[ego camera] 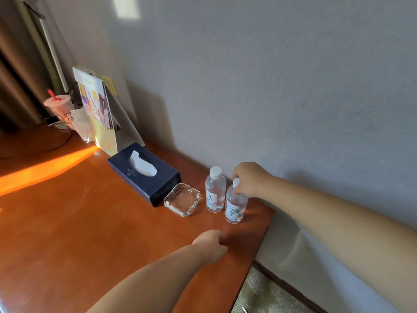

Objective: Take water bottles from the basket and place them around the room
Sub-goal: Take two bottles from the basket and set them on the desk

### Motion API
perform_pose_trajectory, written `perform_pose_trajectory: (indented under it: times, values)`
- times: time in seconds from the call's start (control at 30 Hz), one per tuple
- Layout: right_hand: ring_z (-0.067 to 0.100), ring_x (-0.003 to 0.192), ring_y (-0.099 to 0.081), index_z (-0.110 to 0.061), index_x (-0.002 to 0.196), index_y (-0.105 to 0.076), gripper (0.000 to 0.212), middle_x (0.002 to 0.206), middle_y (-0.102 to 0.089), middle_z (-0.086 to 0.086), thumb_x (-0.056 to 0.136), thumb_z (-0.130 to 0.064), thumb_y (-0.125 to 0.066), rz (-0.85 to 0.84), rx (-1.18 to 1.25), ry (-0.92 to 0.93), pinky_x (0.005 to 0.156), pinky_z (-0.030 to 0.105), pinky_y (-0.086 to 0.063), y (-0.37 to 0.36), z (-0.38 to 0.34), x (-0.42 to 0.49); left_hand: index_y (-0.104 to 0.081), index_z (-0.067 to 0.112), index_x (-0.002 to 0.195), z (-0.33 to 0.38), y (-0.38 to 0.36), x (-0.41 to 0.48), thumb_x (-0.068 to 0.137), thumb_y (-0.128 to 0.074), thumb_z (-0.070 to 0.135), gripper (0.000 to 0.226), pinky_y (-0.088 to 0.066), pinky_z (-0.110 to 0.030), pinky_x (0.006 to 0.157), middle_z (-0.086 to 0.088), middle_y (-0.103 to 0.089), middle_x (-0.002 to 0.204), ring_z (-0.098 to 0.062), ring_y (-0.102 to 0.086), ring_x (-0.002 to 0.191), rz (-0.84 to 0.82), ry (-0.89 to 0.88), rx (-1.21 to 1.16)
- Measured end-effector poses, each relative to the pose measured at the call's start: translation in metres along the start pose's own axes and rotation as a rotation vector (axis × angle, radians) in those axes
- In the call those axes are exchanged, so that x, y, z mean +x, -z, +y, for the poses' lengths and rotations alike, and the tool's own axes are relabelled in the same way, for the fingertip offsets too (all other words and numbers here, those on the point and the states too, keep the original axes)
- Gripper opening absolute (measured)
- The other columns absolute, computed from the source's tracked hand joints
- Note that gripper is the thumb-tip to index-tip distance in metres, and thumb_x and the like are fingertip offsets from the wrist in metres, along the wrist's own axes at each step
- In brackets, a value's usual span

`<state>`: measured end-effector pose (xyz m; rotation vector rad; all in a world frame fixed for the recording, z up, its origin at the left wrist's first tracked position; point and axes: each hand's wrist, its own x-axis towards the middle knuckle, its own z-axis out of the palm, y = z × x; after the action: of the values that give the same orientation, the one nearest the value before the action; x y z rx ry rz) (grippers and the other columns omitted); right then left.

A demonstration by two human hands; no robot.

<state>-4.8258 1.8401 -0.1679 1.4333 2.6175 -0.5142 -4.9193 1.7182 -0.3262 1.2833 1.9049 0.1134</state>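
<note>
Desk (79, 222): wood, orange-brown, smooth glossy lacquer, mirrors the sun stripe. Wall (270, 86): matt, fine grainy texture. Far bottle (215, 193) and near bottle (234, 208): clear smooth plastic, white plastic caps, paper-look labels. Ashtray (182, 199): thick clear glass, faceted, shiny. Tissue box (162, 184): dark blue card, satin finish; tissue (143, 164) is soft white paper. Brochure (97, 105), far left: glossy printed paper. Cup (61, 109): pale plastic, red plastic straw. Carpet (266, 292), near right: rough beige weave. Curtain (13, 86), far left: matt brown cloth.
</note>
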Motion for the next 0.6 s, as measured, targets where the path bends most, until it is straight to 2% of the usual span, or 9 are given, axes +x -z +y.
perform_pose_trajectory:
  times: [0.1,0.27,0.43,0.6]
  values:
    - [0.024,0.096,-0.063,-0.006,0.103,-0.068,0.033,0.105,-0.068,0.009,0.076,-0.023,-0.073,0.012,0.053,-0.041,0.074,0.029,-0.048,0.001,0.002,0.002,-0.052,0.026,0.127,-0.001,0.0,0.0,0.088,-0.056,0.034,0.04,-0.048,-0.024,0.082,0.003,-0.058,0.122,-0.017,-0.058,0.108,0.002,0.001,-0.013]
    - [0.023,0.092,-0.063,-0.006,0.098,-0.066,0.026,0.101,-0.068,0.009,0.077,-0.021,-0.072,0.072,0.117,-0.079,0.065,0.026,-0.04,-0.006,-0.002,0.002,-0.046,0.025,0.134,0.0,0.008,0.003,0.089,-0.056,0.032,0.047,-0.046,-0.025,0.09,0.002,-0.056,0.131,-0.018,-0.055,0.117,0.025,-0.011,-0.01]
    - [0.023,0.089,-0.064,-0.005,0.096,-0.067,0.022,0.099,-0.069,0.011,0.079,-0.017,-0.07,0.086,0.128,-0.089,0.063,0.025,-0.039,-0.008,-0.004,0.004,-0.048,0.024,0.133,0.002,0.011,0.004,0.09,-0.055,0.033,0.044,-0.05,-0.029,0.094,0.001,-0.057,0.128,-0.019,-0.056,0.115,0.013,-0.016,0.01]
    - [0.024,0.092,-0.064,-0.005,0.1,-0.068,0.026,0.101,-0.069,0.01,0.077,-0.018,-0.071,0.07,0.11,-0.078,0.066,0.026,-0.042,-0.007,-0.004,0.005,-0.051,0.024,0.13,0.001,0.013,0.004,0.089,-0.056,0.033,0.042,-0.05,-0.027,0.088,0.002,-0.058,0.124,-0.018,-0.058,0.111,0.02,-0.013,0.019]
